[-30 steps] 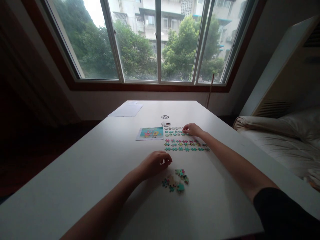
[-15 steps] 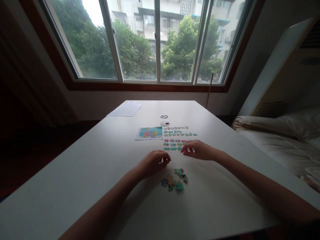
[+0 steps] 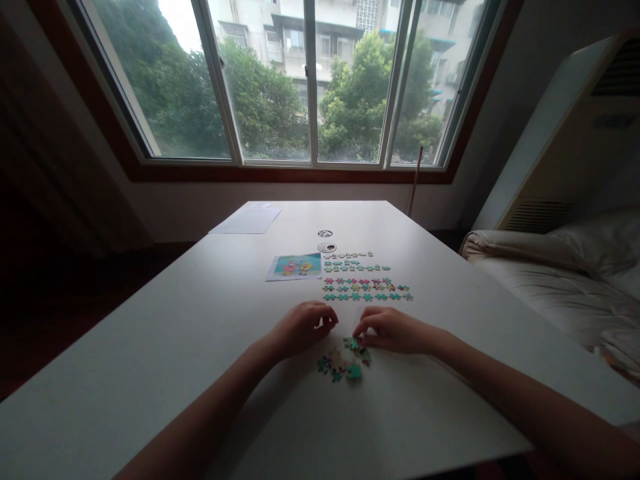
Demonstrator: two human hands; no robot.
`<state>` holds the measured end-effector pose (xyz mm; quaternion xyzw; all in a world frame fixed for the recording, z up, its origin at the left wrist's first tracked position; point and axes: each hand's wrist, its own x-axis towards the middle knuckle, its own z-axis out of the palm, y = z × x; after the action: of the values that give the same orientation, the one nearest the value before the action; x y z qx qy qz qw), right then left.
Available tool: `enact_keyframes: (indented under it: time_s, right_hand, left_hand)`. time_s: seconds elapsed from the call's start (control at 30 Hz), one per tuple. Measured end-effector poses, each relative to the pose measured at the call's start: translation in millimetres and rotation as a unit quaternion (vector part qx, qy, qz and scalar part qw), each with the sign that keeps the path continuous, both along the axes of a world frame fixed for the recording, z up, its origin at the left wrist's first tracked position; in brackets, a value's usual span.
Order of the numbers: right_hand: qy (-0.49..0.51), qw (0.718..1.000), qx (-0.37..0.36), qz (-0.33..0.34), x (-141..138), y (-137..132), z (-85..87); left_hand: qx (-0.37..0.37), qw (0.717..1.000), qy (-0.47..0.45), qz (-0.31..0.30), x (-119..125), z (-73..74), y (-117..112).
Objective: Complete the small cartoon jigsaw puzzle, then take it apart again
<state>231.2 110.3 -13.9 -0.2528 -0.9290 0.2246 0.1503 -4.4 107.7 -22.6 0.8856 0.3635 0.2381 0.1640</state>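
Observation:
My left hand (image 3: 305,328) rests on the white table with its fingers curled in toward the thumb. A bare gap shows inside the curl, and I see nothing held there. At the far edge of a loose heap of jigsaw pieces (image 3: 338,362), my right hand (image 3: 390,330) pinches a puzzle piece (image 3: 354,343) with thumb and fingertips. Its fingers partly cover the pieces there. Beyond both hands, several rows of puzzle pieces (image 3: 355,297) lie spread flat. To their left is a picture sheet (image 3: 299,266) with cartoon figures on a blue-green ground.
Two round flat items (image 3: 327,247) lie behind the rows. White paper (image 3: 245,220) sits at the table's far left corner. A padded sofa (image 3: 540,267) stands off to the right, and a window (image 3: 345,100) is ahead.
My right hand has moved from the front row of pieces back toward me, down to the heap. The row it covered now shows fully. My left hand keeps its pose.

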Motion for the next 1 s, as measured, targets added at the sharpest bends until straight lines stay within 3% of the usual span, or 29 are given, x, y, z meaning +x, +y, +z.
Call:
enact_keyframes:
  time_s: [0.5,0.77,1.0]
  right_hand:
    - [0.0,1.0,-0.009,-0.01,-1.7,-4.1,-0.5]
    - [0.035,0.998,0.038,-0.028,-1.6,-3.7,-4.1]
    - [0.062,0.99,0.104,-0.071,-5.3,-7.7,-1.5]
  left_hand:
    - [-0.007,1.0,0.007,-0.003,8.6,0.4,-4.1]
    - [-0.026,0.999,0.008,-0.045,12.5,11.9,-13.9]
    - [0.019,1.0,0.008,-0.022,16.5,7.8,-14.0]
